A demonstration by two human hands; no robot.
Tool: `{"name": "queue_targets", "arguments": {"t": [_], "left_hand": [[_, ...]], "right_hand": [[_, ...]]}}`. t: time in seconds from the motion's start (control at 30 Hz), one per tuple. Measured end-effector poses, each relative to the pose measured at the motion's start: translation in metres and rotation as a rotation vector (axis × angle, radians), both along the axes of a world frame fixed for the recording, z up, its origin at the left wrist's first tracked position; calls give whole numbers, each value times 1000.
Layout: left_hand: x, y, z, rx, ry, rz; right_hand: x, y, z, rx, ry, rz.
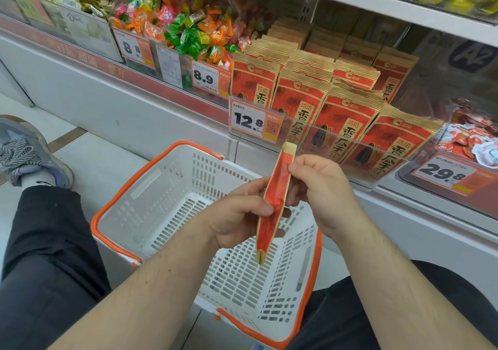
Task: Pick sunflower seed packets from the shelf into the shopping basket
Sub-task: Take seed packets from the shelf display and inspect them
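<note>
both hands up over the basket, one packet between them. sunflower seed packet (273, 201) red with tan ends, seen edge-on, held roughly upright and tilted, top end near the shelf's clear front rail (350, 141), bottom end hanging above the basket's open interior. left hand (237, 217) grips the lower middle of the packet, thumb curled across its near face, fingers wrapped behind. right hand (320, 188) pinches the upper part from the right side, fingers bent in toward the packet edge. white shopping basket (151, 188) with orange rim sits on the floor between the person's knees, just below the hands; nothing visible inside it. shelf stock of matching packets (342, 123) stands in rows behind the rail, faces forward, well filled. price tag 12.8 (254, 123) clipped on the rail to the left of the held packet. wrapped candies (188, 31) in the bin further left. a grey shoe (29, 153) on the floor at far left.
</note>
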State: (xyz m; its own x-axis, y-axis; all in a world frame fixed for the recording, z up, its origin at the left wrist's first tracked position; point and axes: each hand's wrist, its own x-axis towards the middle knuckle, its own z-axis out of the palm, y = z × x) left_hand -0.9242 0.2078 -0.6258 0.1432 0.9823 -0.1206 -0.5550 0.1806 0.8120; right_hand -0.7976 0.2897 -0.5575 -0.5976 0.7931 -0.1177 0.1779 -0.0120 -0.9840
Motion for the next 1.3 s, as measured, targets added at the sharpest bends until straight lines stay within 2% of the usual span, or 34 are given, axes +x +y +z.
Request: {"name": "queue_targets", "arguments": {"t": [0.4,0.53,0.7,0.8,1.3], "left_hand": [[2,4,0,39,-36,-4],[-1,3,1,-6,-11,93],[-6,4,-1,-47,-23,254],[-5,4,0,-50,-45,309],[-1,3,3,-3,-97,278]], "right_hand": [[3,0,2,-16,57,2],[7,3,4,162,-61,59],[19,8,7,201,-326,412],[18,4,6,225,-414,531],[23,7,5,214,-465,620]]}}
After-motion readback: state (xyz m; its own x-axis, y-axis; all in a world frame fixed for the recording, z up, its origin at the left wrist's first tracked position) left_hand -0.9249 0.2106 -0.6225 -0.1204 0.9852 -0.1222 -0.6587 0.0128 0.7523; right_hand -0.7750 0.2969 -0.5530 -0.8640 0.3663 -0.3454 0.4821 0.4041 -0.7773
